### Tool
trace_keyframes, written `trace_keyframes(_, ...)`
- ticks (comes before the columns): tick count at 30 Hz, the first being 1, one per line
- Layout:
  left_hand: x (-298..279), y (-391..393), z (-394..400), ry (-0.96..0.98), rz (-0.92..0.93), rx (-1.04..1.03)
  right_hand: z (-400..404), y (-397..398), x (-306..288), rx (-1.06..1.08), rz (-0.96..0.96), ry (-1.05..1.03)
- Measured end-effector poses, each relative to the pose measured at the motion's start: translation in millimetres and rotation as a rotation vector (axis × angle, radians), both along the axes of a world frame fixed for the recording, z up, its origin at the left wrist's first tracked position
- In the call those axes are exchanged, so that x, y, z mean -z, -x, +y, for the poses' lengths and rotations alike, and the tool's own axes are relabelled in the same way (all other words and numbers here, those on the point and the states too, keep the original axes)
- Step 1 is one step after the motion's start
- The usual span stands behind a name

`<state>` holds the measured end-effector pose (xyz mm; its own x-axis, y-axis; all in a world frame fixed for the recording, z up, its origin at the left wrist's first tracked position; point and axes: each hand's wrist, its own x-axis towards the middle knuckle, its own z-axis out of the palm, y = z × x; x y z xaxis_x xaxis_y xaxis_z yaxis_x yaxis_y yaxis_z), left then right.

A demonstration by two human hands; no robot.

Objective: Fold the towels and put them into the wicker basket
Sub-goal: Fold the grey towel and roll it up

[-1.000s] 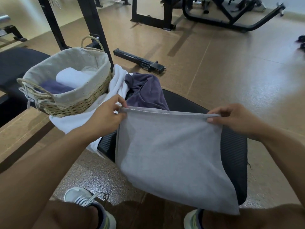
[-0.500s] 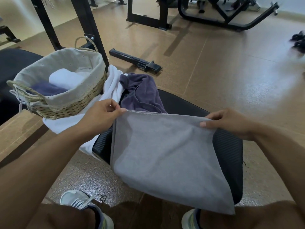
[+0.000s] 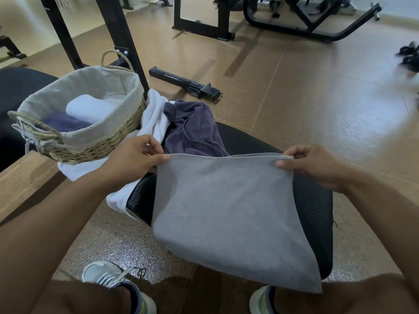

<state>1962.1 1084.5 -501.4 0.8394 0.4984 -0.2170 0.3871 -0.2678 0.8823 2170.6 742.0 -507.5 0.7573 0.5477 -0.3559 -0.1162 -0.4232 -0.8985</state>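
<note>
The floor (image 3: 294, 91) is tan and speckled, with black gym frames (image 3: 294, 30) standing along the far side. A black seat (image 3: 315, 211) sits in front of the person, and the grey towel (image 3: 226, 211) hangs over it, stretched flat between both hands along its top edge, its lower right corner drooping down toward the right shoe (image 3: 260, 300). A white towel (image 3: 154, 118) lies crumpled at the seat's left side, running from beside the basket down past the left forearm and partly under the basket's base. A purple towel (image 3: 192, 130) lies bunched on the far part of the seat, just behind the grey towel's top edge and touching the white one. The basket (image 3: 90, 148) stands to the left, wicker with a pale cloth liner and rope handles, upright; inside it lie a rolled white towel (image 3: 88, 107) and a dark blue one (image 3: 61, 124) side by side. A black bar (image 3: 183, 83) lies on the floor beyond the towels. The left hand (image 3: 133, 157) pinches the grey towel's top left corner between thumb and fingers. The right hand (image 3: 315, 166) pinches the top right corner the same way, cloth gathered slightly under the thumb. The left shoe (image 3: 108, 277) shows at the bottom, laces loose.
</note>
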Motion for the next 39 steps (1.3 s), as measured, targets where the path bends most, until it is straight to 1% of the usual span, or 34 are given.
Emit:
trace_keyframes(4,-1,1,-5,-0.066,0.103,0.111,-2,0,-2,0.001,0.009,-0.030)
trace_keyframes(7,-1,-1,-6,-0.121,0.132,0.145,-4,0,-3,-0.003,0.026,-0.029)
trace_keyframes(12,2,-2,-8,-0.127,0.178,0.145,-5,-3,0,0.013,0.042,-0.049)
trace_keyframes(14,2,-1,-7,-0.129,0.169,0.141,-5,-4,1,0.018,0.042,-0.057)
trace_keyframes(20,3,-2,-5,-0.052,0.130,0.084,-4,-7,6,0.040,0.021,-0.085)
trace_keyframes(25,3,-4,-6,-0.086,0.188,0.081,-6,-10,8,0.050,0.031,-0.086)
trace_keyframes(28,0,-3,-1,0.011,0.162,0.074,-9,-13,9,0.061,0.036,-0.085)
trace_keyframes(34,-10,-3,1,0.398,0.063,0.081,-9,-9,2,0.031,0.000,-0.033)
trace_keyframes(36,-10,-4,1,0.436,0.066,0.086,-9,-5,-2,0.014,-0.028,-0.008)
trace_keyframes(39,-7,-4,3,0.437,0.092,0.070,-9,-1,-10,-0.024,-0.076,0.010)
